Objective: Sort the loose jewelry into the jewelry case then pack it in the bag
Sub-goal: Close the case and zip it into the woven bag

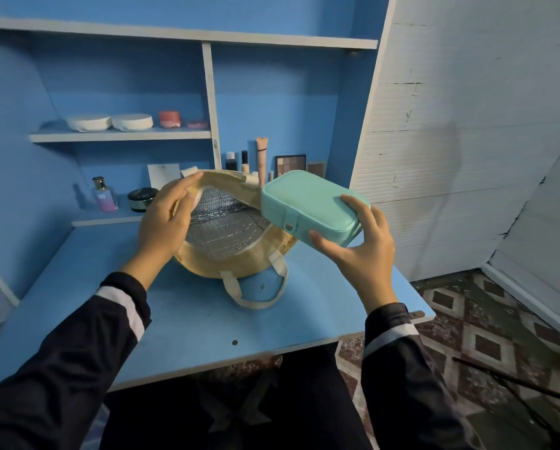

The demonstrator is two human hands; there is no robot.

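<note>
Right hand (360, 254) has the mint jewelry case (308, 206) clamped: thumb on the near long edge, fingers wrapped over the far right end. The case is shut, with its little snap tab (288, 227) fastened on the side facing the camera. It's up in the air and tilted, left end dipping over the rim of the bag (236, 271) at about 2 o'clock of the bag's mouth. It isn't inside yet.

Left hand (165, 219) is pinching the bag's rim at roughly 9 o'clock, fingers along the tan outside and thumb on the white inner trim, so the mouth is pulled wide. You can see the silver quilted lining (220, 228) all the way in. The bag sits on the blue table (174, 319), and its cream handles (256, 297) flop toward the person at 6 o'clock.

Further out from the bag:
- **10 o'clock, low shelf:** a perfume bottle (104, 194) and a black round jar (141, 198).
- **12 to 1 o'clock, back of the table:** a pink tube (261, 154), a few small bottles and an eyeshadow palette (290, 165).
- **11 o'clock, higher shelf:** two white round puffs (110, 122) and a pink jar (170, 118).

Both sleeves are dark with a white stripe, and there's patterned floor tile (486, 345) off at 4 o'clock.
</note>
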